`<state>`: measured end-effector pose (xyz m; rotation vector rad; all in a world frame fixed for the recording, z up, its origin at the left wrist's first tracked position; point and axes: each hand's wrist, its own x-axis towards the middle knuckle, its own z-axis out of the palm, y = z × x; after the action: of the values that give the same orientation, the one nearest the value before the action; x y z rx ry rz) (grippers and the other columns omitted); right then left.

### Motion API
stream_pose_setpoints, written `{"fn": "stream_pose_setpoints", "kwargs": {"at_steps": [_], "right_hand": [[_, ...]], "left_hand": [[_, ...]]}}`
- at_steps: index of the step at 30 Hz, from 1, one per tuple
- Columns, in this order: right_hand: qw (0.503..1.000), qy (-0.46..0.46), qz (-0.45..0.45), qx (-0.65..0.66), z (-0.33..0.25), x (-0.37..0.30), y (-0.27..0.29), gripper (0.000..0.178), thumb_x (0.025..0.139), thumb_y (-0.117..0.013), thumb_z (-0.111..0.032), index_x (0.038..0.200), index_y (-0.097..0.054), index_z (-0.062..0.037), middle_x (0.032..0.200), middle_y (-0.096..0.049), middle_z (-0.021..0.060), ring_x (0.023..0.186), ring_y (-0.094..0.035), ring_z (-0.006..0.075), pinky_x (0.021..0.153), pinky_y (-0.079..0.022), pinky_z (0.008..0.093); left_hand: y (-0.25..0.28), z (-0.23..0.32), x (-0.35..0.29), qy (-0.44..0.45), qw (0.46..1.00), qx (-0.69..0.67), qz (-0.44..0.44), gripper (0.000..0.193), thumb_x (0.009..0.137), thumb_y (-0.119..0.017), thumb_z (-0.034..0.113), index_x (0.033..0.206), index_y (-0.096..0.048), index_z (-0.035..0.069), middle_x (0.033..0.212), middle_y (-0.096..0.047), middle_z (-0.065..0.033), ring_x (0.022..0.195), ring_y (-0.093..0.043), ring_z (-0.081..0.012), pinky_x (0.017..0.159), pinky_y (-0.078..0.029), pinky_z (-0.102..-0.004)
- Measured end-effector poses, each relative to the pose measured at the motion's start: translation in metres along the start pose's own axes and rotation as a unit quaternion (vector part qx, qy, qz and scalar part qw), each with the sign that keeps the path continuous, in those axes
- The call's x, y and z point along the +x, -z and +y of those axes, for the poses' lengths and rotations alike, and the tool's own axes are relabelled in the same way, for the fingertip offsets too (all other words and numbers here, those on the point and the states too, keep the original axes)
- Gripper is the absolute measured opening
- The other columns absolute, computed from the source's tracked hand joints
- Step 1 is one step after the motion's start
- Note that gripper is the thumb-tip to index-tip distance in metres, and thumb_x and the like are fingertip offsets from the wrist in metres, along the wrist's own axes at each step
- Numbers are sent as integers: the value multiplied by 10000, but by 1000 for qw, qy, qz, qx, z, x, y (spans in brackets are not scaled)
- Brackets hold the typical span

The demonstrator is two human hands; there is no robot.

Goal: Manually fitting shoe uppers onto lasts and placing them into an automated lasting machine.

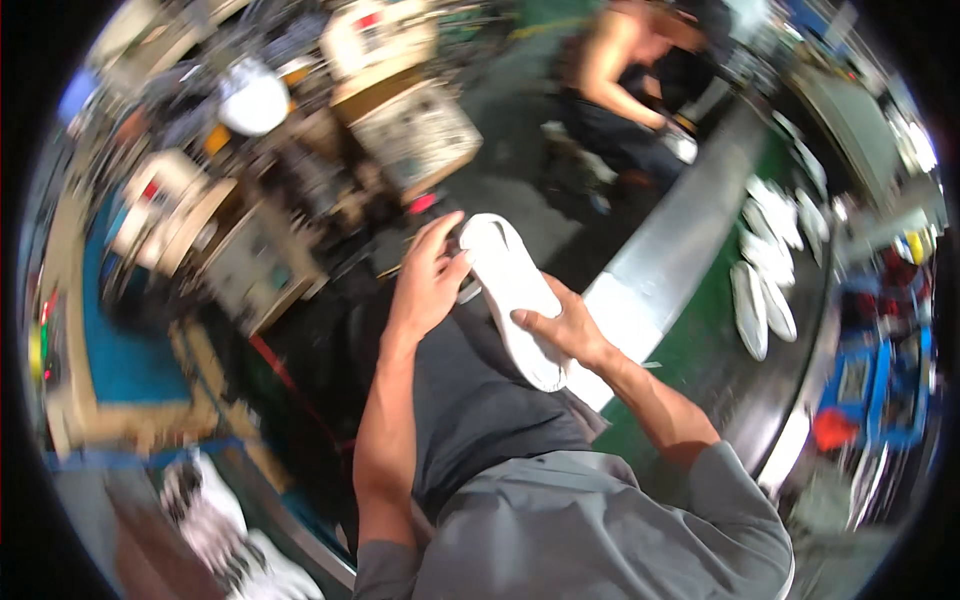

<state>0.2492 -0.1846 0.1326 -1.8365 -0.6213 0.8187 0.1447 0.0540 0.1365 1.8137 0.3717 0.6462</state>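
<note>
A white slip-on-shaped shoe (512, 290) is held slantwise in front of my lap, with its curved rim at the far end. My right hand (568, 325) is closed around its near right side, thumb pressed across the white surface. At the far left end is my left hand (432, 275), its fingers stretched and the thumb apart from them. That thumb meets the shoe's edge; where the other fingertips touch is hard to make out.
A metal-edged bench (660, 265) runs along my right, with several white shoes (765, 240) beyond it. Ahead, another person (625, 90) sits bent over a white thing. Boxy machines (415, 130) stand at the left. More white shoes (215, 510) lie at lower left, and a blue crate (880, 385) at right.
</note>
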Motion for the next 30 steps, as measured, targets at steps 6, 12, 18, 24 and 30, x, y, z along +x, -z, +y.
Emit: {"fn": "stream_pose_setpoints", "kwargs": {"at_steps": [6,12,18,24,30], "right_hand": [[956,-32,-289,24,-33,12,-156,912,925,-908,-381,1642,-484,-10,1463,-678,266,1341,-680,323,1104,-550,433],[721,400,-328,-461,-13,-40,-213,1018,787,-948,-287,1678,-468,-387,1777,-149,332,1332,-509,566,1032,-614,561],[727,395,-331,-454,-19,-38,-229,935,723,-923,-185,1575,-609,-408,1786,-139,312,1318,-508,541,912,-657,560],[738,388,-342,-434,-30,-24,-204,897,708,-919,-187,1538,-648,-395,1787,-157,292,1276,-534,522,886,-668,555],[718,382,-372,-448,-49,-14,-199,883,698,-944,-210,1525,-669,-349,1784,-157,315,1239,-554,521,930,-680,530]], "left_hand": [[144,-45,-126,33,942,232,241,218,1026,-669,66,1205,-762,-16,1095,-769,-234,993,-757,-432,886,-598,-454],[179,-90,-238,251,870,94,414,298,1069,-692,160,1298,-732,-27,1148,-776,-219,1088,-761,-347,982,-574,-431],[167,-102,-274,250,856,-62,448,431,1050,-681,73,1461,-658,-53,1439,-695,-185,1293,-677,-257,1109,-515,-375],[181,-92,-266,248,902,-132,329,451,1043,-647,35,1481,-641,-74,1346,-748,-165,1201,-711,-210,1070,-539,-341],[200,-121,-233,254,911,102,308,323,1054,-703,129,1323,-736,-47,1164,-797,-206,1074,-765,-274,975,-573,-385]]}}
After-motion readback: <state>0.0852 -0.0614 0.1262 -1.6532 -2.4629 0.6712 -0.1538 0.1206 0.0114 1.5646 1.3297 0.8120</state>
